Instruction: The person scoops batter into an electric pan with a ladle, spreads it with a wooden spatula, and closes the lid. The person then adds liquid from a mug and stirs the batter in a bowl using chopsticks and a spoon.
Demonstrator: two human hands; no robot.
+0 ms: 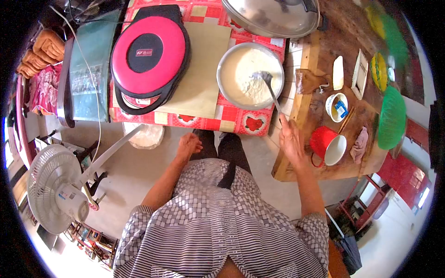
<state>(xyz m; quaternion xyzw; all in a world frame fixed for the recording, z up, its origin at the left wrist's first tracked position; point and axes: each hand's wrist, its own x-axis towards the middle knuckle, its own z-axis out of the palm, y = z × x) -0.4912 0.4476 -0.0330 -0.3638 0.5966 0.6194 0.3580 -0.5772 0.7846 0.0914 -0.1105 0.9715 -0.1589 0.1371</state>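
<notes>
My right hand (292, 140) is closed around the dark-tipped handle of a metal spoon (267, 79). The spoon's head rests in pale, lumpy batter (252, 83) inside a round metal bowl (223, 91). The bowl stands at the right side of a table with a red-and-white checked cloth (252, 124). My left hand (189, 144) hangs near my lap, just off the table's front edge, its fingers loosely curled with nothing visible in them. Left of the bowl is a pink-and-black electric griddle (174, 55), its lid down, beside a beige board (208, 69).
A large lidded pan (273, 18) sits behind the bowl. On the wooden table (296, 169) at right are a red enamel mug (322, 143), a small white bowl (333, 113), a cloth (359, 146) and a green basket (391, 118). A fan (53, 187) stands at left.
</notes>
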